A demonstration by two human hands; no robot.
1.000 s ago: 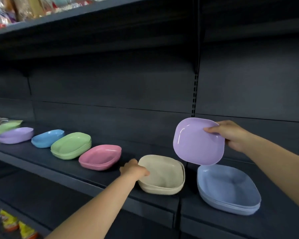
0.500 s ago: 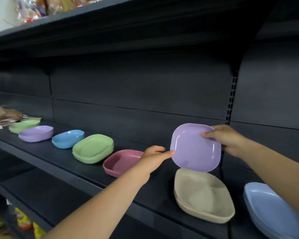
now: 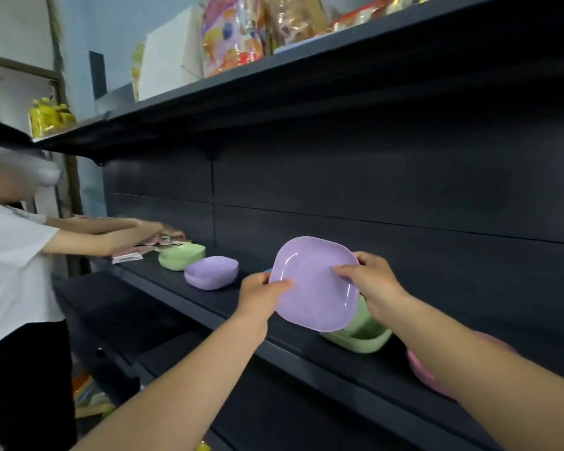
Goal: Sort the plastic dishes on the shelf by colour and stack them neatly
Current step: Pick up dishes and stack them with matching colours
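I hold a purple plastic dish (image 3: 309, 288) tilted up in the air above the dark shelf (image 3: 261, 323). My left hand (image 3: 261, 294) pinches its left rim, and my right hand (image 3: 370, 284) grips its right rim. A green stack (image 3: 363, 336) lies on the shelf right under the dish, partly hidden by it. Further left on the shelf sit a purple dish (image 3: 212, 271) and a green dish (image 3: 181, 255). A pink stack (image 3: 427, 374) shows at the right behind my right forearm.
Another person in a white shirt (image 3: 10, 262) stands at the left and reaches onto the shelf over small packets (image 3: 150, 247). The upper shelf (image 3: 274, 73) carries wrapped goods. A lower shelf (image 3: 137, 320) runs beneath.
My view has swung left along the shelf. My left hand has come up from the beige stack and taken the purple dish's left rim; both hands hold it now.
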